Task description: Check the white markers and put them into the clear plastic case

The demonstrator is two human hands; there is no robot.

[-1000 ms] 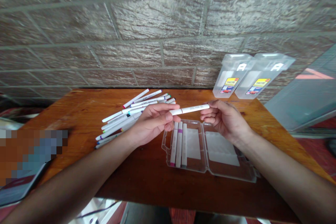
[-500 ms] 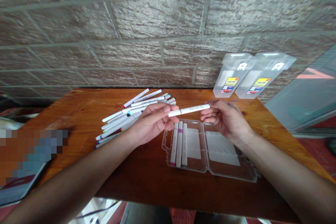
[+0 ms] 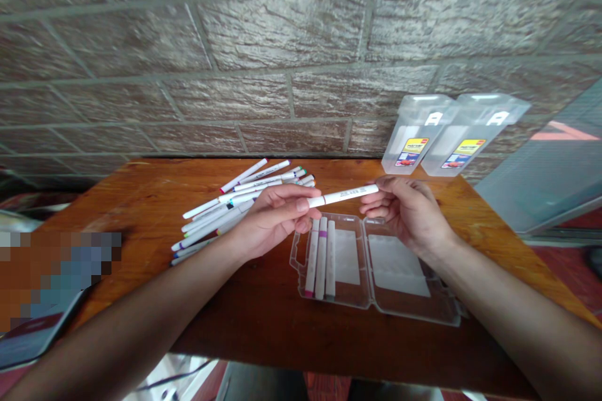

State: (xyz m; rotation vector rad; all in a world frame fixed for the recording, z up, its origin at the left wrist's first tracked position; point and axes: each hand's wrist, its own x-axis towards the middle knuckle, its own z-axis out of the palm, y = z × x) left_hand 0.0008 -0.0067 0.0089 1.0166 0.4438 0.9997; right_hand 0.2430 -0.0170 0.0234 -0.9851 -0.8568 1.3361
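Observation:
Between my two hands a white marker (image 3: 348, 194) with a thin brown ring is held level above the table. My left hand (image 3: 282, 213) pinches its left end between thumb and fingers. At the other end, the fingertips of my right hand (image 3: 407, 210) grip the tip. Below lies a clear plastic case (image 3: 369, 307), opened flat. Its left half holds three white markers (image 3: 322, 260) side by side, one with a purple band. Left of the case, partly behind my left hand, is a loose pile of white markers (image 3: 211, 225) with coloured ends.
Two closed, clear marker cases (image 3: 405, 144) with yellow and blue labels stand upright at the back right of the wooden table (image 3: 263, 326), near the stone-block wall (image 3: 282, 44). A dark flat device (image 3: 42, 332), partly pixelated, lies at the left.
My left thumb has shifted slightly right along the marker, and the marker has moved a touch to the right. The pile and the cases have stayed put.

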